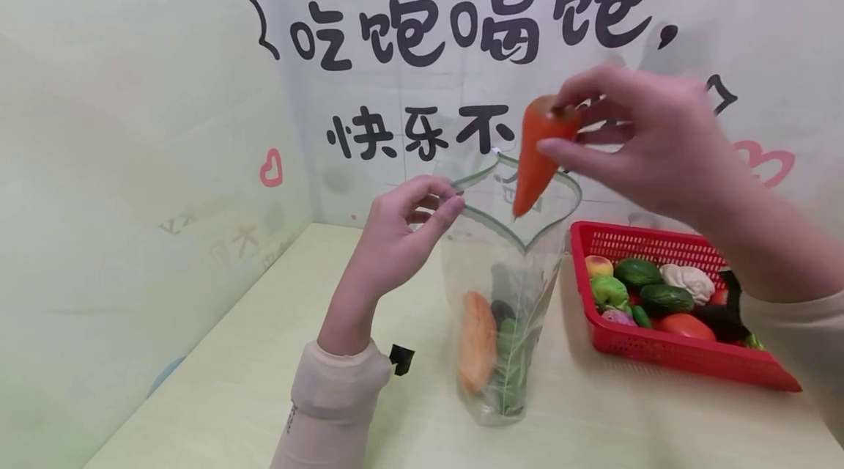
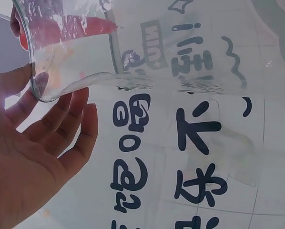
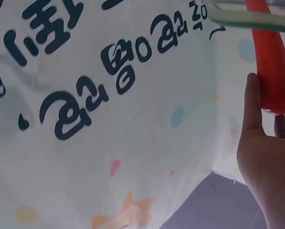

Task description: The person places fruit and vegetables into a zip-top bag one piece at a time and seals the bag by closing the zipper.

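Note:
A clear zip bag [image 1: 455, 264] with a green-edged mouth stands upright on the table, its mouth spread wide. My left hand [image 1: 409, 234] pinches the left edge of that mouth between thumb and fingers; the left wrist view shows the same hand [image 2: 52, 129] at the rim. By its thick top end, my right hand [image 1: 646, 139] holds an orange carrot [image 1: 537, 154], tip downward over the bag's opening. The right wrist view has the carrot [image 3: 272, 62] between the fingers and near the rim. Inside the bag lie an orange-tan long piece [image 1: 478, 341] and a green vegetable [image 1: 511, 366].
A red plastic basket [image 1: 692, 359] to the right holds several toy vegetables and fruits, among them a tomato-like red one [image 1: 687, 326] and dark green ones [image 1: 666, 299]. A printed wall [image 1: 369, 190] rises behind the pale table [image 1: 264, 396], with another wall on the left.

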A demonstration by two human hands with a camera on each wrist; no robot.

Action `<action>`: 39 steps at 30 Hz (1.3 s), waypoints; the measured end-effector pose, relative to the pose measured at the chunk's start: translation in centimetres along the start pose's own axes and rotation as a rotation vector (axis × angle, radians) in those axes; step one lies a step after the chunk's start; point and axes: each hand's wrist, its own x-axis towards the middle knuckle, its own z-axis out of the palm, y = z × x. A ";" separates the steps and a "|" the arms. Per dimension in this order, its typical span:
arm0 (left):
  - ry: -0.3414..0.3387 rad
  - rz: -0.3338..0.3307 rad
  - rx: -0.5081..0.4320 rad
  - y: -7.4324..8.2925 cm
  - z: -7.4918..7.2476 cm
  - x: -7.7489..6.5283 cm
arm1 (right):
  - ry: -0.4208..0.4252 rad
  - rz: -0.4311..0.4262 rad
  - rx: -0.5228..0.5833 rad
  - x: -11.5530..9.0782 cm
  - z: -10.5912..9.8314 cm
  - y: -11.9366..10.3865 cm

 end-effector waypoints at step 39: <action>0.033 -0.044 0.006 -0.1 0.0 0.1 | -0.777 0.387 -0.133 1.1 5.0 0.2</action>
